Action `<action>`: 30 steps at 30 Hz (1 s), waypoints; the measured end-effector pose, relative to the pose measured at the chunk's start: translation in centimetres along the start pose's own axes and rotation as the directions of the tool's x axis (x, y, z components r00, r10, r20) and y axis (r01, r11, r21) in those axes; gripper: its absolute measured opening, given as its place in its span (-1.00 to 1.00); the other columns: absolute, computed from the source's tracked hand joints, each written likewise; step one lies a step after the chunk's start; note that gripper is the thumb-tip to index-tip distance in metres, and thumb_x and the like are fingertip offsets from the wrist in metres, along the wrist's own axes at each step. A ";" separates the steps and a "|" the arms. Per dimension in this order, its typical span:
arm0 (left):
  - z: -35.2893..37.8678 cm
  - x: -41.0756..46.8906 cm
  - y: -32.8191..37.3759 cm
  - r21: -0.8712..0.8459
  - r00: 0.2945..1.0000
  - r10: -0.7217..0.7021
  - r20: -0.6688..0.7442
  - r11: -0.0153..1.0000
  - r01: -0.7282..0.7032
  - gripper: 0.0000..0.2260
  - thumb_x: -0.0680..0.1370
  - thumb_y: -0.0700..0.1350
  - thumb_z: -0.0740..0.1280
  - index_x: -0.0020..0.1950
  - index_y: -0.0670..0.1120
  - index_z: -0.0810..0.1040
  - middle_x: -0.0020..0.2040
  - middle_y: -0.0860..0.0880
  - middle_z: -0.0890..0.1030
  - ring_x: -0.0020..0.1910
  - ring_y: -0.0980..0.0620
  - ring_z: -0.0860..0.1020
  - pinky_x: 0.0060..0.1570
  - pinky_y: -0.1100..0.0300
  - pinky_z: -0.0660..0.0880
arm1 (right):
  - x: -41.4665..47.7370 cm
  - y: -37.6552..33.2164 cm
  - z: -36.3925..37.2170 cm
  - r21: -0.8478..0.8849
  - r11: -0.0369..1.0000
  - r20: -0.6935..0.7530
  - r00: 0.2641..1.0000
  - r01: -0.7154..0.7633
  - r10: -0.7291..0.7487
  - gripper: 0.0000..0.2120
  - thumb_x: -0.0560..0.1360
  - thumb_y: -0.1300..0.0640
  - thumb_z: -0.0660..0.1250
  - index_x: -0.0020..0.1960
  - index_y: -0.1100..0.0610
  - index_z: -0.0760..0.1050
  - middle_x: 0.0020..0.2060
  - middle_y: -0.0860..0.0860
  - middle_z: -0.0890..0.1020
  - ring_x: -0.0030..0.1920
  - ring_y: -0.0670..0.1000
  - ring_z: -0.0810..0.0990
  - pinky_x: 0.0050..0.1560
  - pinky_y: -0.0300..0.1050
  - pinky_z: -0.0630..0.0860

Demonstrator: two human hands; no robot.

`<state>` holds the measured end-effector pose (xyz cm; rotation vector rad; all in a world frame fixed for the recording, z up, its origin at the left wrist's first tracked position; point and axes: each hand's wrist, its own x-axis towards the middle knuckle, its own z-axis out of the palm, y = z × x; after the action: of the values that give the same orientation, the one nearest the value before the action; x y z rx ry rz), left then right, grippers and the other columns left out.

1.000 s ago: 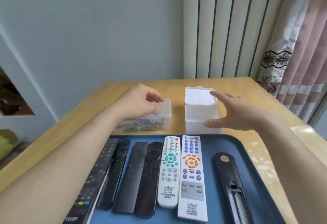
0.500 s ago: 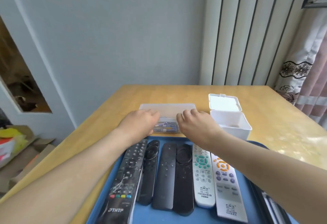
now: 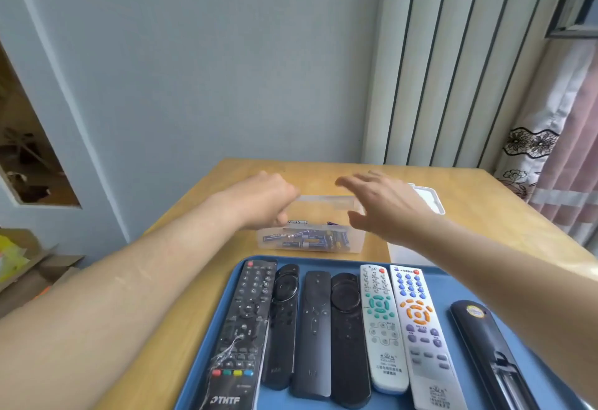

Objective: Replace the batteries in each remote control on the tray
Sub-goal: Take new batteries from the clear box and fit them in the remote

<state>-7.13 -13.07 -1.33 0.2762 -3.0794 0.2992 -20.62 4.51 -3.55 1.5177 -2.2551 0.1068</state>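
Seven remotes (image 3: 349, 328) lay side by side on a blue tray (image 3: 212, 345) nearest the viewer. Just beyond, a clear box (image 3: 356, 244) of batteries (image 3: 307, 239) stood with its lid (image 3: 323, 202) raised, seemingly for access. The left hand (image 3: 259, 199) curled at the lid's corner, grip unclear; the right hand (image 3: 382, 202) hovered above, fingers spread, empty.

A pale blue-grey painted wall (image 3: 200, 70) is seen across the upper left and centre. White vertical ribbed panelling (image 3: 453, 70) is set at upper right, beside a pink-and-white lace-patterned curtain (image 3: 550, 157). A light wooden table (image 3: 485, 209) is placed below.
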 end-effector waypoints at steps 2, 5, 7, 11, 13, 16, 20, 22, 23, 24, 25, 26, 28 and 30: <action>-0.5 0.8 -0.9 -0.094 0.995 -0.056 -0.076 0.994 0.049 -0.71 0.49 -0.21 0.21 0.20 -0.10 0.51 -0.12 -0.05 0.60 -0.04 -0.14 0.54 -0.09 0.12 0.47 | -0.9 0.8 0.6 0.128 0.988 -0.209 0.971 -0.088 0.114 -0.45 0.37 0.04 0.50 0.29 0.11 0.43 0.14 0.14 0.49 0.09 0.18 0.50 -0.08 -0.02 0.52; -0.2 3.0 -2.7 -0.347 0.960 -0.192 -0.205 0.931 0.112 -0.64 0.53 -0.17 0.22 0.33 -0.01 0.49 0.27 -0.04 0.57 0.27 -0.09 0.48 0.23 0.12 0.41 | -1.8 0.4 1.0 0.220 0.971 -0.209 0.968 -0.092 0.139 -0.63 0.43 0.01 0.47 0.16 0.11 0.51 0.08 0.09 0.49 0.03 0.12 0.50 -0.10 -0.08 0.43; 0.4 4.5 -2.9 -0.364 0.880 -0.306 -0.363 0.916 0.168 -0.68 0.53 -0.12 0.28 0.29 0.02 0.52 0.30 -0.03 0.53 0.30 -0.11 0.41 0.25 0.04 0.39 | -2.1 -0.3 1.5 0.178 0.982 -0.003 0.998 -0.057 0.059 -0.72 0.55 -0.09 0.31 0.21 -0.01 0.57 0.11 -0.01 0.49 0.09 0.03 0.46 0.01 -0.10 0.40; 1.3 5.7 -1.3 -0.303 0.628 -0.423 -0.653 0.906 0.295 -0.79 0.51 -0.15 0.34 0.14 -0.04 0.49 0.11 -0.11 0.43 0.12 -0.14 0.42 -0.20 0.07 0.36 | -1.8 -0.6 2.3 0.242 0.967 0.144 0.989 -0.075 0.041 -0.74 0.59 -0.04 0.26 0.20 -0.03 0.62 0.07 -0.06 0.51 0.11 0.00 0.41 0.12 -0.08 0.41; 2.5 6.6 -0.9 -0.227 0.725 -0.371 -0.580 0.928 0.294 -0.81 0.55 -0.15 0.27 0.15 -0.04 0.49 0.12 -0.09 0.46 0.13 -0.12 0.45 -0.18 0.09 0.34 | -1.2 -0.4 2.2 0.242 0.967 0.186 0.982 -0.084 0.039 -0.78 0.58 -0.02 0.29 0.14 -0.02 0.64 -0.01 -0.09 0.49 0.07 -0.01 0.40 0.11 -0.08 0.43; 4.6 8.0 -0.8 -0.191 0.890 -0.358 -0.282 0.930 0.314 -0.78 0.57 -0.03 0.18 0.15 0.01 0.53 0.26 -0.01 0.52 0.25 -0.10 0.44 0.09 0.08 0.40 | -0.3 -0.2 1.8 0.238 0.967 0.229 0.973 -0.088 0.032 -0.83 0.56 0.03 0.33 0.07 -0.02 0.67 -0.14 -0.14 0.45 0.00 -0.05 0.38 0.07 -0.08 0.45; 5.9 8.1 -1.4 -0.307 0.942 -0.276 0.190 0.895 0.324 -0.61 0.64 0.04 0.00 0.05 -0.15 0.54 0.23 -0.19 0.55 0.20 -0.19 0.49 0.12 0.06 0.42 | 0.3 0.0 1.5 0.255 0.959 0.296 0.954 -0.127 0.047 -0.85 0.54 0.03 0.36 0.02 -0.01 0.69 -0.22 -0.19 0.48 -0.01 -0.02 0.48 0.12 0.00 0.47; 5.7 7.5 -1.9 -0.322 0.949 -0.274 0.154 0.894 0.311 -0.66 0.64 0.08 0.05 0.05 -0.04 0.57 0.27 -0.12 0.54 0.25 -0.14 0.47 0.22 0.03 0.38 | 0.6 0.1 1.0 0.267 0.952 0.358 0.932 -0.152 0.048 -0.84 0.53 0.00 0.37 0.03 -0.02 0.69 -0.18 -0.20 0.55 -0.04 -0.05 0.51 0.14 0.03 0.48; 5.3 7.1 -2.0 -0.309 0.956 -0.288 0.053 0.906 0.290 -0.73 0.62 0.08 0.12 0.11 0.03 0.57 0.30 -0.07 0.53 0.28 -0.11 0.45 0.27 0.02 0.36 | 0.9 0.2 0.5 0.279 0.945 0.407 0.912 -0.172 0.046 -0.83 0.52 -0.02 0.39 0.04 -0.03 0.69 -0.15 -0.19 0.60 -0.06 -0.06 0.54 0.13 0.02 0.49; 5.0 6.6 -1.9 -0.315 0.953 -0.295 -0.075 0.913 0.258 -0.76 0.58 0.05 0.20 0.17 0.06 0.56 0.29 -0.03 0.53 0.29 -0.08 0.44 0.28 0.04 0.35 | 1.1 0.2 0.2 0.303 0.933 0.456 0.889 -0.196 0.039 -0.82 0.50 -0.04 0.40 0.04 -0.02 0.70 -0.11 -0.17 0.66 -0.06 -0.06 0.58 0.12 0.00 0.51; 4.4 6.2 -1.6 -0.352 0.938 -0.285 -0.196 0.913 0.204 -0.77 0.55 0.01 0.27 0.17 0.07 0.58 0.23 -0.02 0.56 0.22 -0.03 0.47 0.23 0.11 0.37 | 1.6 0.4 -0.2 0.335 0.917 0.484 0.875 -0.218 0.031 -0.82 0.49 -0.03 0.42 0.04 -0.01 0.70 -0.07 -0.13 0.70 -0.05 -0.04 0.62 0.11 -0.02 0.54; 3.8 5.5 -1.1 -0.404 0.930 -0.259 -0.260 0.904 0.139 -0.81 0.52 -0.04 0.31 0.11 0.06 0.62 0.12 0.01 0.61 0.08 0.04 0.51 0.12 0.22 0.40 | 2.0 0.6 -0.4 0.370 0.898 0.476 0.879 -0.239 0.038 -0.83 0.48 0.01 0.43 0.03 0.01 0.71 -0.05 -0.08 0.72 -0.04 0.00 0.65 0.09 -0.03 0.57; 2.6 4.3 0.0 -0.487 0.966 -0.188 -0.179 0.870 0.079 -0.87 0.50 -0.14 0.35 -0.04 -0.01 0.68 -0.05 0.07 0.68 -0.17 0.18 0.54 -0.07 0.33 0.44 | 3.2 0.9 -0.3 0.396 0.883 0.373 0.923 -0.252 0.097 -0.87 0.48 0.12 0.42 -0.02 0.05 0.72 -0.07 0.00 0.74 -0.04 0.05 0.67 0.04 -0.03 0.59; 2.5 3.7 0.7 -0.466 0.994 -0.113 0.006 0.879 0.103 -0.87 0.50 -0.15 0.36 -0.06 -0.06 0.71 -0.09 0.07 0.71 -0.13 0.15 0.61 -0.02 0.26 0.53 | 4.5 0.5 0.2 0.351 0.904 0.291 0.946 -0.244 0.142 -0.86 0.47 0.17 0.38 -0.07 0.07 0.72 -0.10 0.03 0.74 -0.05 0.08 0.67 -0.01 -0.02 0.60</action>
<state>-10.98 -13.49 -3.68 0.4133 -2.9721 -0.4380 -22.59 0.79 -1.98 1.5610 -2.7199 0.4595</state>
